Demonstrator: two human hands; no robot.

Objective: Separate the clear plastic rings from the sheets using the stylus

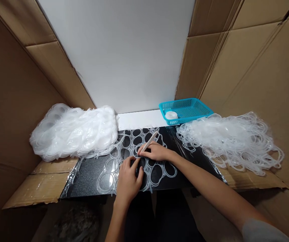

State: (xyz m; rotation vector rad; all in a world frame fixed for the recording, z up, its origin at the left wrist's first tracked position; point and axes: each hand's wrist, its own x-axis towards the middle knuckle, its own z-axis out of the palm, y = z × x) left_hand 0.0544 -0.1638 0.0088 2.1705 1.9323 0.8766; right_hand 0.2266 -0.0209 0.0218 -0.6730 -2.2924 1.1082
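Note:
A translucent plastic sheet (pixel 148 183) of linked rings with round openings lies flat on the black table in front of me. My right hand (pixel 156 150) grips a slim white pen-like tool (pixel 150 140), tilted, its lower end down at the middle of the sheet. The tool's tip is too small to make out. My left hand (pixel 130 177) rests on the sheet just nearer to me, fingers spread, the fingertips close to that tip. Whether a small piece lies under the fingers, I cannot tell.
A thick pile of similar clear sheets (pixel 79 132) stands on the left. To the right lies a loose heap of ring-shaped plastic webs (pixel 232 137). Behind it, a blue basket (pixel 192 120) holds a white round piece (pixel 171 115). Cardboard walls (pixel 265 67) enclose both sides.

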